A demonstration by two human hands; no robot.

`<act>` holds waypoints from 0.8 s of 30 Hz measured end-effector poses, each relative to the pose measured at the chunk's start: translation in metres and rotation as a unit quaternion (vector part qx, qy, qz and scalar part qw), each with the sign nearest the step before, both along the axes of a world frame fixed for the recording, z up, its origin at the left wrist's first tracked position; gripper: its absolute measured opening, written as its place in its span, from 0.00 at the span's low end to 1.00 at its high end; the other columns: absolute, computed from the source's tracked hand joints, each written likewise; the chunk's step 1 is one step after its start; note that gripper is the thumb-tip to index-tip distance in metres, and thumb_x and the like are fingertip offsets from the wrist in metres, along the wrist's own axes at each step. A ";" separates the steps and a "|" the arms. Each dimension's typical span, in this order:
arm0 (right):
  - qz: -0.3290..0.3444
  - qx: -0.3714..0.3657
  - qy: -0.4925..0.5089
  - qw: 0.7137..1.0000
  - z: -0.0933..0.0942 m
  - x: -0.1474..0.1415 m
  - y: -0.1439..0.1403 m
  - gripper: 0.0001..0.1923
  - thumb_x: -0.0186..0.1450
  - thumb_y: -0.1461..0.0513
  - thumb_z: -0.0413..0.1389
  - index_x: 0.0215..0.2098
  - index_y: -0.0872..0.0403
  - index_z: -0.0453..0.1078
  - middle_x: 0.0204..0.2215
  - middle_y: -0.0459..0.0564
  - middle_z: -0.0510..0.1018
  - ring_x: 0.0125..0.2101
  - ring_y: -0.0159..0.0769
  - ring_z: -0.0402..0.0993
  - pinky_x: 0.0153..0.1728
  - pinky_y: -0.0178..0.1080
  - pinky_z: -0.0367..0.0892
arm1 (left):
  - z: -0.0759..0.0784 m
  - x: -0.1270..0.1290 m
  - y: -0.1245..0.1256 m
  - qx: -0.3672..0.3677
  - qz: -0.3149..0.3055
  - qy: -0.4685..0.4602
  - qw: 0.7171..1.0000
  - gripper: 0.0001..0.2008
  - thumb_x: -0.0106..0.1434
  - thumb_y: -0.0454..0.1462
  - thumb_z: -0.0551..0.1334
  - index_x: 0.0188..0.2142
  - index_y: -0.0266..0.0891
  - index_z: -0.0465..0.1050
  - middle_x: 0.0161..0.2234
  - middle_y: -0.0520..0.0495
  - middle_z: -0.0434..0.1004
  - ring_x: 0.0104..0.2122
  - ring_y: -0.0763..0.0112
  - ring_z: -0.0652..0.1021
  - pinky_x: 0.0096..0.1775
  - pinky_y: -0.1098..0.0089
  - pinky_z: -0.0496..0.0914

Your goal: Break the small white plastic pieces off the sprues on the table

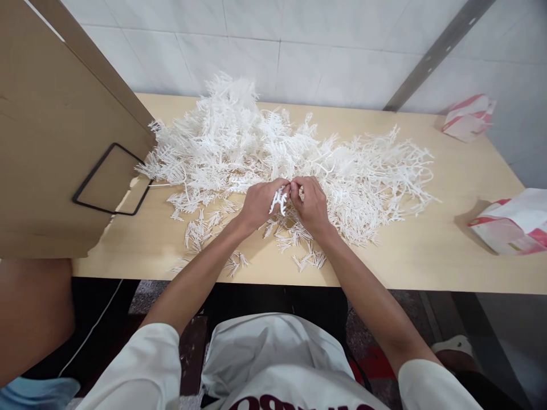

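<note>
My left hand (260, 204) is closed around a small white branched plastic piece (278, 202), whose thin prongs stick out below the fingers. Against its fingertips, my right hand (311, 204) is pinched shut; what lies between its thumb and finger is too small to tell. Both hands are at the front edge of a wide heap of white branched plastic pieces (239, 131). Smaller loose bits of the same white plastic (199, 230) lie scattered on the table around and under my wrists.
A cardboard sheet (55, 142) stands at the left, with a black wire frame (113, 179) beside it. Two red-and-white paper packets (513, 222) are on the right of the wooden table (427, 256). Behind is a tiled wall (333, 51). Another person's arm (34, 313) shows at lower left.
</note>
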State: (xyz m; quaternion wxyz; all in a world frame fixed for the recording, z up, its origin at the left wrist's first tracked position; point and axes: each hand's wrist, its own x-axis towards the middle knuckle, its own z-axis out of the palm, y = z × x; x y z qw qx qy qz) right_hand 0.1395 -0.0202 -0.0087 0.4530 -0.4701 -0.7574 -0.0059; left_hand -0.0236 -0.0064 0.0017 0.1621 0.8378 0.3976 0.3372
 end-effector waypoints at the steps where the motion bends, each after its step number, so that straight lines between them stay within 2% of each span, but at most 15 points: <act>1: 0.003 -0.009 0.013 1.000 0.000 -0.001 -0.001 0.10 0.71 0.58 0.45 0.40 0.51 0.67 0.34 0.51 0.76 0.36 0.36 0.70 0.40 0.41 0.67 | 0.000 0.001 -0.001 0.005 0.007 -0.008 1.000 0.11 0.61 0.35 0.55 0.42 0.43 0.71 0.30 0.49 0.76 0.27 0.70 0.73 0.33 0.70 0.60; 3: 0.009 -0.031 0.042 0.999 0.000 -0.004 -0.004 0.11 0.71 0.58 0.45 0.40 0.51 0.67 0.34 0.50 0.76 0.36 0.35 0.71 0.40 0.40 0.67 | 0.003 0.003 -0.003 0.013 0.019 -0.032 0.999 0.09 0.64 0.38 0.54 0.38 0.42 0.73 0.27 0.51 0.75 0.24 0.73 0.71 0.31 0.71 0.59; 6: 0.006 -0.053 0.085 0.995 0.000 -0.008 -0.008 0.11 0.71 0.57 0.45 0.41 0.50 0.67 0.34 0.48 0.76 0.36 0.33 0.72 0.40 0.39 0.68 | 0.009 0.006 -0.007 0.002 0.018 -0.093 0.995 0.11 0.65 0.40 0.54 0.36 0.40 0.74 0.24 0.52 0.73 0.22 0.76 0.68 0.30 0.72 0.59; 10: 0.000 -0.053 0.133 0.990 0.000 -0.013 -0.012 0.09 0.70 0.56 0.47 0.41 0.49 0.66 0.36 0.46 0.77 0.36 0.30 0.74 0.39 0.36 0.69 | 0.015 0.010 -0.012 -0.069 -0.010 -0.195 0.978 0.14 0.65 0.44 0.57 0.35 0.37 0.74 0.24 0.52 0.73 0.23 0.78 0.68 0.29 0.74 0.62; 13: 0.000 -0.070 0.204 0.976 0.003 -0.013 -0.011 0.08 0.70 0.55 0.46 0.42 0.49 0.63 0.35 0.45 0.78 0.35 0.30 0.76 0.37 0.36 0.70 | 0.012 0.016 -0.016 -0.115 -0.035 -0.252 0.960 0.16 0.63 0.47 0.59 0.34 0.35 0.74 0.25 0.51 0.73 0.24 0.77 0.69 0.28 0.75 0.63; 16: 0.009 -0.103 0.280 0.954 0.006 -0.008 -0.007 0.10 0.71 0.53 0.44 0.43 0.48 0.61 0.29 0.42 0.78 0.31 0.29 0.76 0.35 0.36 0.71 | 0.006 0.022 -0.019 -0.166 -0.038 -0.293 0.941 0.17 0.64 0.49 0.58 0.33 0.36 0.73 0.24 0.52 0.71 0.23 0.78 0.68 0.28 0.74 0.65; 18: -0.004 -0.110 0.279 0.954 0.010 -0.004 -0.005 0.11 0.70 0.52 0.45 0.40 0.49 0.63 0.26 0.41 0.76 0.29 0.29 0.75 0.34 0.36 0.70 | 0.005 0.023 -0.018 -0.185 -0.026 -0.300 0.935 0.18 0.65 0.49 0.57 0.35 0.37 0.73 0.23 0.53 0.69 0.22 0.78 0.68 0.28 0.74 0.65; 20: -0.021 -0.098 0.247 0.964 0.013 0.000 -0.004 0.11 0.69 0.52 0.49 0.36 0.50 0.67 0.28 0.43 0.76 0.30 0.29 0.74 0.35 0.36 0.70 | 0.006 0.022 -0.015 -0.181 -0.013 -0.292 0.939 0.18 0.65 0.50 0.57 0.36 0.38 0.73 0.24 0.52 0.70 0.23 0.78 0.69 0.29 0.74 0.66; 24: -0.015 -0.044 0.206 0.977 0.022 0.002 -0.006 0.10 0.68 0.56 0.51 0.43 0.49 0.71 0.41 0.48 0.78 0.42 0.32 0.74 0.42 0.39 0.70 | 0.011 0.014 -0.007 -0.129 0.032 -0.285 0.949 0.17 0.63 0.49 0.59 0.38 0.37 0.74 0.31 0.49 0.75 0.27 0.76 0.72 0.31 0.74 0.67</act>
